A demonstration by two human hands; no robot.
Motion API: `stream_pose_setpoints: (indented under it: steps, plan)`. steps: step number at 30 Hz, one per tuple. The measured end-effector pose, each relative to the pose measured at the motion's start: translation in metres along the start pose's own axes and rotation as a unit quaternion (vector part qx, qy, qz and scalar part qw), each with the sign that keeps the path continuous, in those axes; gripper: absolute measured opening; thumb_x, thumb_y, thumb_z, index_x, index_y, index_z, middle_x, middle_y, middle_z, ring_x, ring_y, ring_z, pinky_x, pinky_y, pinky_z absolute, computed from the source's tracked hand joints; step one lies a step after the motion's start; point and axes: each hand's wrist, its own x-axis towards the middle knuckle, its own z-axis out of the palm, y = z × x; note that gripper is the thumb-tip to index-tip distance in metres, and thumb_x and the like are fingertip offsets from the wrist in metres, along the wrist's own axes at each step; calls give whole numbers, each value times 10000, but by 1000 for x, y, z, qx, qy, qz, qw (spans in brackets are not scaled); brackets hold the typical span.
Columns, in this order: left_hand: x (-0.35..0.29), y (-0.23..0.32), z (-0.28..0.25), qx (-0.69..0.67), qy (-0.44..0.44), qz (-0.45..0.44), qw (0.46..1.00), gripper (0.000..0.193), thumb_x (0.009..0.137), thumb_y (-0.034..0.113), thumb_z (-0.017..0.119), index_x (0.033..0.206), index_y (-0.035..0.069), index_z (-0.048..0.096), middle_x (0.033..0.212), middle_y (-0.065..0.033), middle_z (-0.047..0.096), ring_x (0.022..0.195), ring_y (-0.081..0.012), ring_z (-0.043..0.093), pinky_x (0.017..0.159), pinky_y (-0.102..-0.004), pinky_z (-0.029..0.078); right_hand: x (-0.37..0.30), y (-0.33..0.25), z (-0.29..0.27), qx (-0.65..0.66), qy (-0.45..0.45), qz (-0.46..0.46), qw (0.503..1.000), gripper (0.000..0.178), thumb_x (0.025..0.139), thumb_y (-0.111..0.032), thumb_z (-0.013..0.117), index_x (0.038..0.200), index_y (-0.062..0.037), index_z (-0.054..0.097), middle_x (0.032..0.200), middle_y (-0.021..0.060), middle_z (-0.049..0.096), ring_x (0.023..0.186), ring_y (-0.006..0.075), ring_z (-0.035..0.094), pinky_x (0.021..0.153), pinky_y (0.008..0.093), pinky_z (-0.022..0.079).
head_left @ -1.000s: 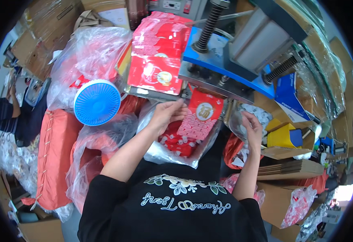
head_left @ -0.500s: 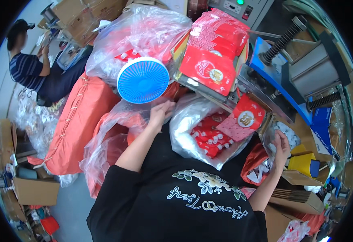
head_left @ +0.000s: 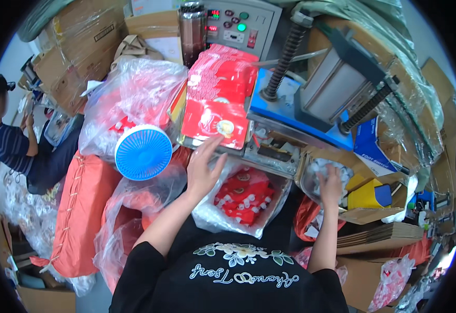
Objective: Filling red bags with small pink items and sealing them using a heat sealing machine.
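My left hand [head_left: 203, 171] is open, fingers spread, with its fingertips at the near edge of a stack of flat red printed pouches [head_left: 218, 112]. My right hand [head_left: 330, 185] reaches over a clear plastic-lined container of small white pieces [head_left: 347, 175]; its fingers look apart, and I see nothing held. Between my hands sits a box lined with a silvery-white plastic bag [head_left: 207, 213]. Inside it lie red pouches with white spouts [head_left: 244, 198]. Just beyond this box is the metal work plate [head_left: 275, 151] of a press.
The blue press [head_left: 301, 104] with two springs stands ahead right, below a grey control panel [head_left: 264, 21]. A blue fan [head_left: 143, 152] stands left, near plastic-bagged red pouches [head_left: 134, 99]. A yellow bin [head_left: 366, 195] is at right. Another person [head_left: 11, 141] sits far left.
The view has swung right. A red pouch at the press plate has left that spot. My left hand has moved to the pouch stack, and my right hand has reached farther over the white pieces.
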Motion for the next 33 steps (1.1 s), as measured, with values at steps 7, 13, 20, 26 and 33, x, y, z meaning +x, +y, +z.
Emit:
stream_pose_setpoints:
  steps: [7, 13, 20, 26, 33]
  plan:
    - [-6, -47, 15, 211, -34, 112, 970, 616, 792, 271, 720, 1358, 136, 515, 1434, -103, 473, 1373, -300, 391, 1159, -504, 194, -6, -17, -12, 97, -83, 36, 991, 322, 816, -161, 707, 1106, -59, 608, 926, 148, 630, 815, 364, 626, 685, 450, 483]
    - [19, -44, 2, 139, 34, 95, 985, 250, 776, 69, 675, 1023, 97, 697, 1037, -78, 661, 1016, -270, 600, 936, -432, 401, -24, -14, -24, 83, -47, -106, 990, 294, 813, -170, 710, 1085, -71, 659, 936, 133, 617, 880, 337, 600, 776, 416, 469]
    - [1, 21, 3, -197, -29, -65, 978, 145, 872, 64, 675, 998, -6, 691, 857, -76, 685, 792, -145, 648, 691, -268, 477, -18, -16, -37, 289, -13, 35, 957, 224, 827, -98, 706, 1038, -25, 681, 876, 94, 585, 797, 205, 602, 695, 305, 490]
    - [-32, 38, 39, -192, -170, -173, 951, 129, 842, 72, 721, 912, -36, 724, 803, -59, 696, 776, -97, 625, 712, -251, 484, -8, -52, -49, 462, -62, 42, 884, 178, 845, -22, 695, 1022, -5, 686, 926, 9, 590, 822, 86, 562, 703, 238, 466]
    - [-61, 11, 67, -242, -167, -128, 947, 151, 831, 73, 709, 919, -48, 701, 835, -86, 682, 770, -138, 643, 731, -256, 484, -9, -126, -38, 466, -189, 43, 863, 156, 797, -74, 754, 911, 8, 686, 826, 37, 680, 779, 99, 626, 720, 239, 492]
